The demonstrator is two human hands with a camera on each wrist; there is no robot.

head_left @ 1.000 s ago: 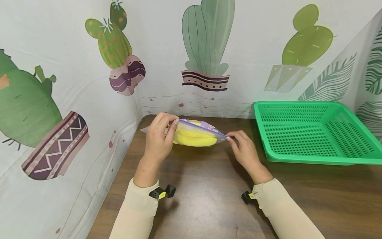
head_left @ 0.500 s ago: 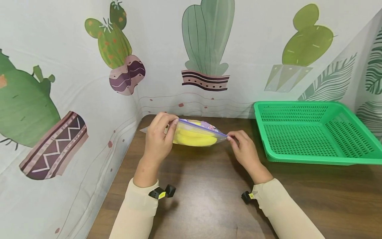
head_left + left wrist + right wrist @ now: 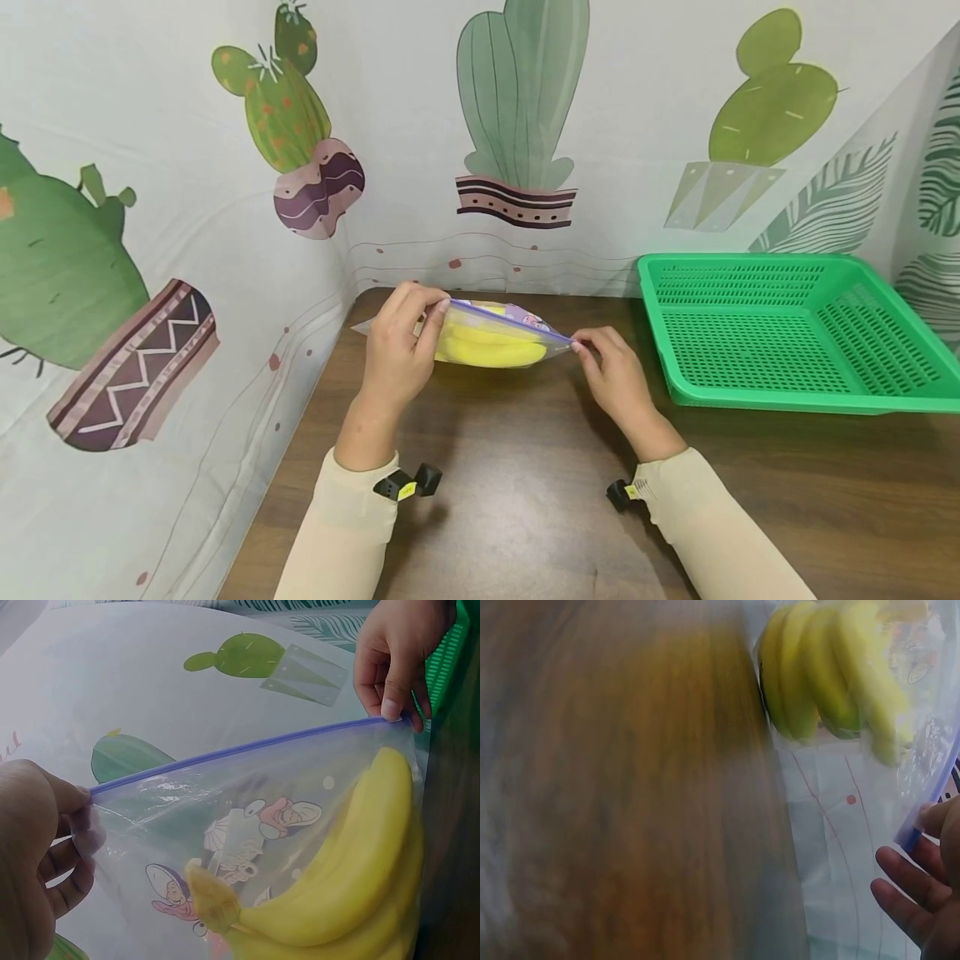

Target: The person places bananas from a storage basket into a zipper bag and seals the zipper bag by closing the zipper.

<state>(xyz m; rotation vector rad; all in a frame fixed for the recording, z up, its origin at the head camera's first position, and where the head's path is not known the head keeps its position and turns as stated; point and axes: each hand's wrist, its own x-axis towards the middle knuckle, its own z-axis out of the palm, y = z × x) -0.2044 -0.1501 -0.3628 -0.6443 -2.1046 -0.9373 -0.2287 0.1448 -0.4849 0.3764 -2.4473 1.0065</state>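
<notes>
A clear zip bag (image 3: 172,817) with a purple zip strip and printed cartoon figures hangs between the two hands. Inside it lies a bunch of yellow bananas (image 3: 322,892), also visible through the plastic in the head view. The left hand (image 3: 401,337) pinches one end of the strip between thumb and forefinger. At the other end, lower in the head view, the right hand (image 3: 615,375) pinches the strip's corner with thumb and fingertips. In the head view the strip looks pressed together along its length, and the left hand hides part of the bag.
A green perforated plastic basket (image 3: 750,398) stands on the brown wooden table (image 3: 510,500), right of the right hand. Behind the table and along its left side hangs a white cloth (image 3: 405,125) printed with cacti.
</notes>
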